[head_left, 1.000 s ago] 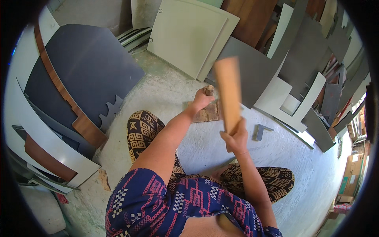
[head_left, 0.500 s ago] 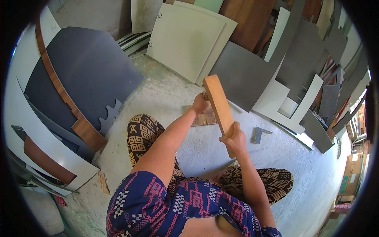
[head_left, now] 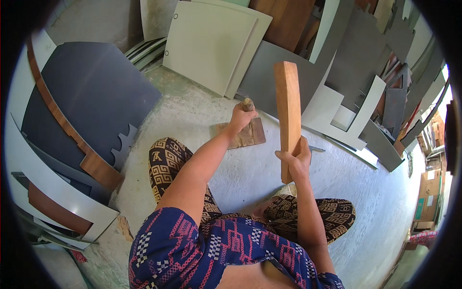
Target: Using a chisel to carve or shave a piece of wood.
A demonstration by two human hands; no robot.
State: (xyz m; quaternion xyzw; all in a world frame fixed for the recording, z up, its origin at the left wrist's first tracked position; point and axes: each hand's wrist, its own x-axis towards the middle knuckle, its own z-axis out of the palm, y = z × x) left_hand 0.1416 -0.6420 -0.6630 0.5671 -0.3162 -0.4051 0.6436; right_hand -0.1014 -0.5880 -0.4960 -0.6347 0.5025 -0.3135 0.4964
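My right hand [head_left: 299, 161] is closed round the lower part of a long, thick wooden block [head_left: 288, 106], which stands nearly upright and slightly bowed. Farther left, my left hand [head_left: 240, 119] grips a short round wooden handle [head_left: 248, 104]; its blunt top pokes out above the fist, and whatever lies below is hidden. Beneath and beside that fist, a brown worn wooden board [head_left: 255, 135] lies on the floor. A small metal square [head_left: 316, 149] is on the floor behind my right hand, partly covered by it.
A dark panel [head_left: 91, 91] leans at the left beside a curved brown strip [head_left: 62, 113]. Pale panels [head_left: 207, 45] stand at the back. Grey and white offcuts [head_left: 356, 72] are stacked at the right. A wood scrap [head_left: 124, 228] lies by my left knee.
The wooden block has swung away from my left hand, turning more upright and moving right in my right hand. The round handle in my left hand now shows clearly.
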